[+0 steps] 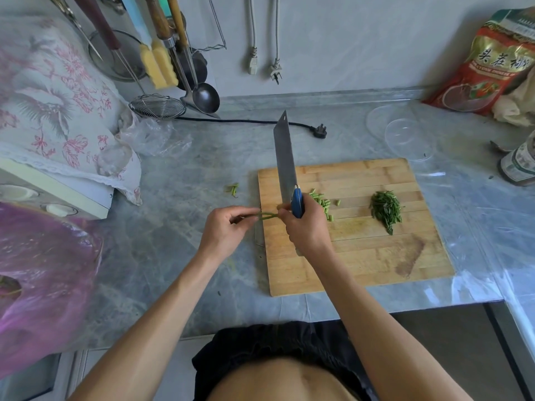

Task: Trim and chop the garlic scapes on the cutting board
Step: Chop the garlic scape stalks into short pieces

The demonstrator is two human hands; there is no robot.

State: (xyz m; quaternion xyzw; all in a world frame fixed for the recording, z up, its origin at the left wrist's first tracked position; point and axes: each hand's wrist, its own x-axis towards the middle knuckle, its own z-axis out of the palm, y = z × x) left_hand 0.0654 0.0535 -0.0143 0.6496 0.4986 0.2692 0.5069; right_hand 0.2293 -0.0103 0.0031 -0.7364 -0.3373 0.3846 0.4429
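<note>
From the head view, a few garlic scapes (267,216) were pinched in the curled fingers of the left hand (224,230) at the left edge of the bamboo cutting board (376,256), apparently so that their ends could be lined up for the blade. The right hand (304,227) was wrapped around the blue handle of the cleaver (285,160), and its fingertips also touched the scapes; the blade was held pointing away over the board's left part, probably to keep the edge clear while the stems were arranged. Short chopped scape pieces (322,202) lay on the board just right of the cleaver, and a pile of finer slivered greens (386,211) further right, kept apart. Trimmed ends (234,189) lay on the desk (188,169) left of the board.
</note>
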